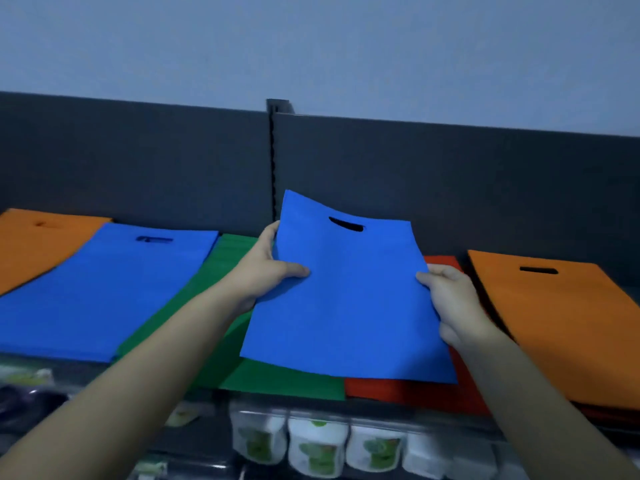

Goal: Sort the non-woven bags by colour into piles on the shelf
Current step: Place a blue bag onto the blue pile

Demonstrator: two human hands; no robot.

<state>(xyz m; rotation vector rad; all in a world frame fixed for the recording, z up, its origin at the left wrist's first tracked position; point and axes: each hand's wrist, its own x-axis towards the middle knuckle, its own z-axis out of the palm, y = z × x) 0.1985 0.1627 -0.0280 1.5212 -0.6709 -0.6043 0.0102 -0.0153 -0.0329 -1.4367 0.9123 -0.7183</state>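
The shelf point(104, 370) holds piles of bags. Left hand point(265, 271) and right hand point(450, 299) pinch a blue bag point(346, 299) by its sides, handle hole pointing away, up.

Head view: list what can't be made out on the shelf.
- Red pile: head view, mostly hidden under the held blue bag and right hand.
- Green pile: head view, partly covered by left hand and arm.
- Left orange bag: head view, cut by the left edge.
- Pouches below: head view, labels blurred.
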